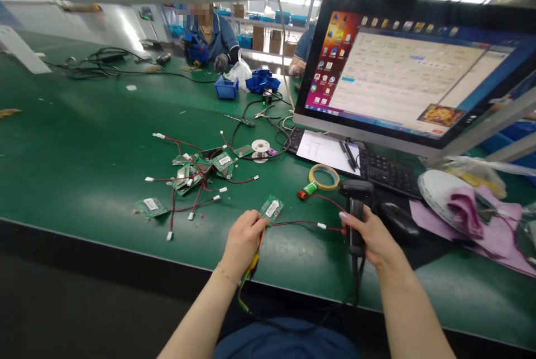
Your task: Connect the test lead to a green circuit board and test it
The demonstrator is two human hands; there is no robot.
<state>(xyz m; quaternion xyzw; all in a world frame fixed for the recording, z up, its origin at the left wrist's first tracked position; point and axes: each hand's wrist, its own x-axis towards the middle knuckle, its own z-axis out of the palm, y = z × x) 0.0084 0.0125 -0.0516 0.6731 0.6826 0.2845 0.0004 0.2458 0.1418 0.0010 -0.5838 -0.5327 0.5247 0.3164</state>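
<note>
Near the table's front edge, my left hand [245,239] pinches a small green circuit board [272,209] that carries a white label. Yellow and green wires run down from under that hand. A red and black lead goes right from the board to a white connector [321,226], which joins the lead of a green battery [307,190]. My right hand [374,233] is wrapped round the handle of a black barcode scanner [355,208], its head up. Left of my hands lies a heap of circuit boards [201,169] with red and black leads; one labelled board [151,206] sits apart.
A monitor [410,68] stands at the right behind a keyboard [389,172], paper and pens. Tape [324,177], a solder spool [260,149], a mouse [400,222] and pink cloth [464,214] lie around. Blue bins [226,88] and a co-worker [213,35] are across the table.
</note>
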